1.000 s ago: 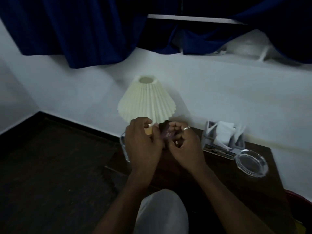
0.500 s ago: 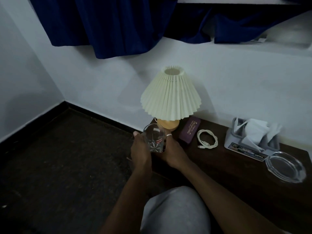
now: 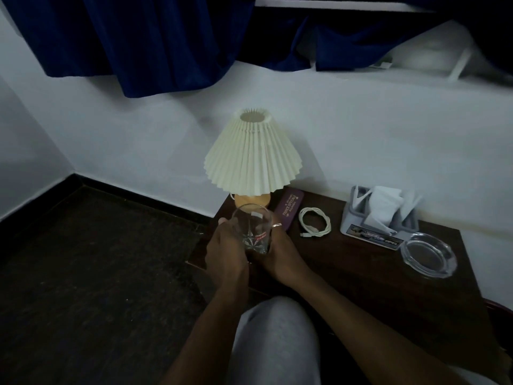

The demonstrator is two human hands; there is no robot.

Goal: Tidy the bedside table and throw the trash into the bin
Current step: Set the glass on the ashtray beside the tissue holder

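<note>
The blue curtain [image 3: 144,40] hangs across the top of my view, above the white wall. Below it, the dark wooden bedside table [image 3: 361,273] stands against that wall, with dark carpet off to my left. At the table's far right edge I can just see a sliver of something red [image 3: 499,308]; it may be the bin, but too little shows in this dim light to be sure.

The lamp [image 3: 252,154] with its cream pleated shade sits at the back left corner of the table. On the right side, a grey tissue holder [image 3: 380,215] stuffed with white tissues stands near the wall, and a clear glass ashtray [image 3: 429,254] rests just in front of it, toward the right edge. A purple case [image 3: 290,208] with printed lettering lies beside the lamp's base, and a coiled white cable [image 3: 315,220] lies just right of the case.

I am holding a drinking glass [image 3: 254,232] upright in front of the lamp. My left hand [image 3: 227,254] wraps around its left side, and my right hand [image 3: 280,257], with a ring on one finger, grips the right side and base.
</note>
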